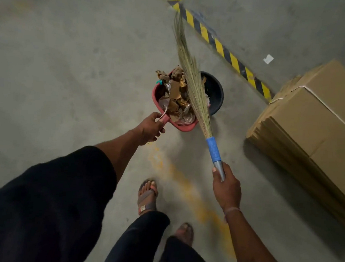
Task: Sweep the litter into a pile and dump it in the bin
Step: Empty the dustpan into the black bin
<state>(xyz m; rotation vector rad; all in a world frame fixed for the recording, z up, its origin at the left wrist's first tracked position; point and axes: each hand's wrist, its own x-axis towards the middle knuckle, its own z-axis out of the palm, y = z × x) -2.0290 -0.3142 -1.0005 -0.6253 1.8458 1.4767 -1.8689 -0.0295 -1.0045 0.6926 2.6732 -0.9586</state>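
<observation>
Two hands, both full: my left hand (150, 130) is curled round the handle of the red dustpan (185, 128), holding it up beside the black bin (217, 93), while my right hand (226, 186) grips the silver end of the broom (194, 85) just below its blue sleeve. Litter (175, 96), mostly torn brown cardboard and crumpled clear plastic with one teal scrap at the far left corner, is heaped in the pan; the pan's right side hides part of the bin's rim, so the load sits partly over the bin's mouth. My broom's straw bristles slant up and away across the right side of the pan and the bin, their tips reaching the yellow-and-black floor tape (219, 45). To my right lies a strapped bundle of flattened cardboard boxes (316, 125) on the concrete floor (59, 60), with a small white scrap (268, 59) beyond the tape. My sandalled feet (148, 195) stand by a worn yellow line (193, 194).
</observation>
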